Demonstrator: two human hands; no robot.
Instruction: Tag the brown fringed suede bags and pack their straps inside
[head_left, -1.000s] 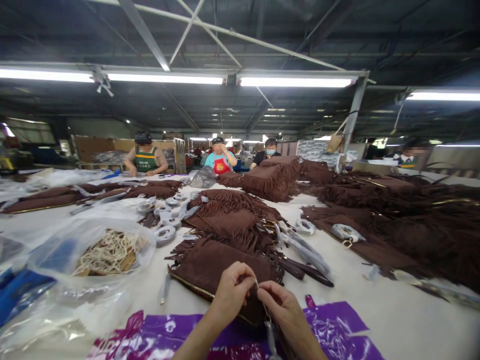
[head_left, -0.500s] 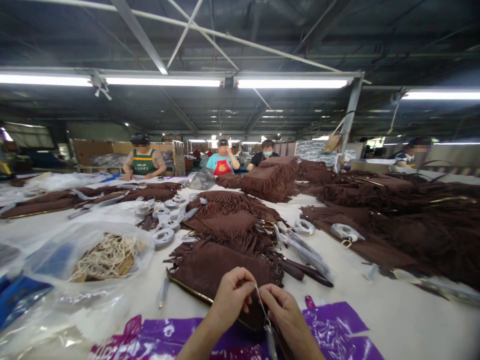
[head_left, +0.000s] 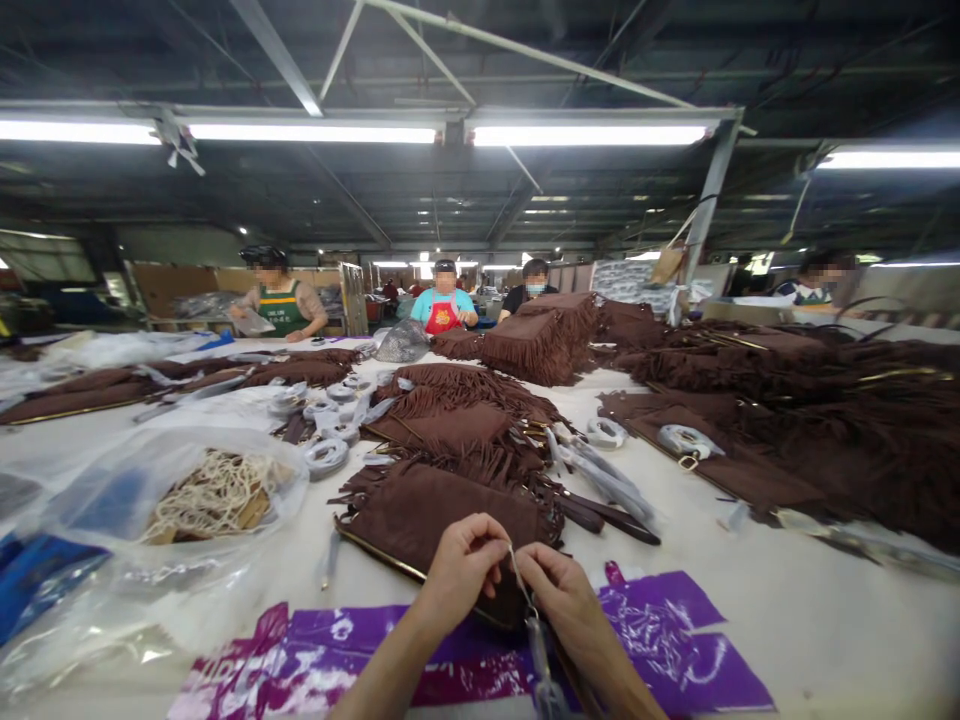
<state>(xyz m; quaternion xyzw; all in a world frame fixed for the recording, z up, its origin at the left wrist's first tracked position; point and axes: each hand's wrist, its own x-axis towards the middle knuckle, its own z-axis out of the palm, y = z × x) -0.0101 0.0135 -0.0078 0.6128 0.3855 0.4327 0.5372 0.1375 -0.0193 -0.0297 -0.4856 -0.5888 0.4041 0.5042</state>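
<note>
My left hand (head_left: 466, 568) pinches the upper end of a thin pale string (head_left: 517, 572) above the table's near edge. Against the same string, my right hand (head_left: 556, 588) is closed with thumb and finger together. Below, the string runs to a small metal ring, from which a plastic-wrapped piece (head_left: 541, 660) hangs. Just beyond my hands lies a dark brown fringed bag (head_left: 442, 510) with a gold-coloured zip along its near edge. Purple printed plastic (head_left: 667, 640) is spread under my forearms. My palms are hidden.
At the left an open clear plastic bag (head_left: 112, 500) holds tangled cream strings (head_left: 214, 490). Wrapped strap rolls (head_left: 326, 456) lie past it. More brown fringed bags (head_left: 540, 335) are piled ahead and right. Several co-workers sit across the table, one in a green apron (head_left: 279, 312).
The camera view has tipped down slightly, so the scene sits higher. My hands keep their hold on the string. Across the table, the red-aproned co-worker's hand has come down from the head.
</note>
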